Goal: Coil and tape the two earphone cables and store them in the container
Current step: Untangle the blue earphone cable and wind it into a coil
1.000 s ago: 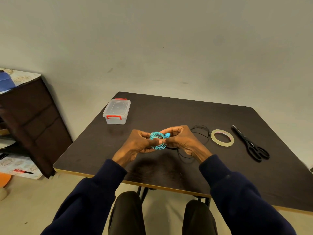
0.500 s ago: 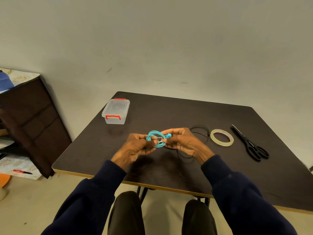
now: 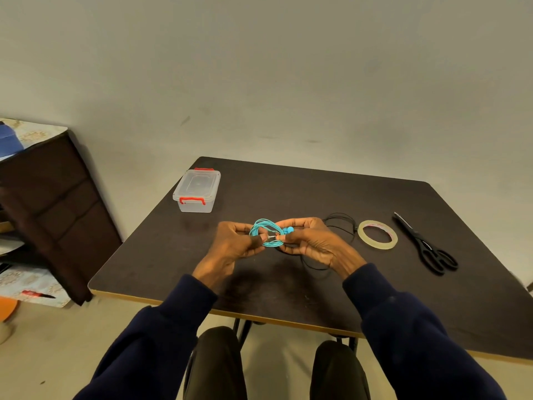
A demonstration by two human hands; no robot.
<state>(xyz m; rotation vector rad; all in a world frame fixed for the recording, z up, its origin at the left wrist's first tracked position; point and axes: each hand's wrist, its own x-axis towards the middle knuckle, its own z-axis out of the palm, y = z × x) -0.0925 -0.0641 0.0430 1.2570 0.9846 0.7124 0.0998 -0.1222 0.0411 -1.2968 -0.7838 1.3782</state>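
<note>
A coiled turquoise earphone cable (image 3: 264,228) is held above the middle of the dark table (image 3: 288,287). My left hand (image 3: 230,243) pinches its left side and my right hand (image 3: 313,241) pinches its right side, by the blue earbuds. A black earphone cable (image 3: 339,223) lies loose on the table behind and under my right hand, partly hidden. The clear container (image 3: 197,190) with red latches stands shut at the table's far left. A roll of clear tape (image 3: 377,234) lies right of the black cable.
Black scissors (image 3: 427,245) lie at the right of the table, beyond the tape. A dark brown cabinet (image 3: 52,203) stands on the floor to the left. My knees show under the table's near edge.
Both hands have shifted slightly while turning the turquoise coil between the fingers; the coil sits a little wider and flatter. Nothing on the table has moved.
</note>
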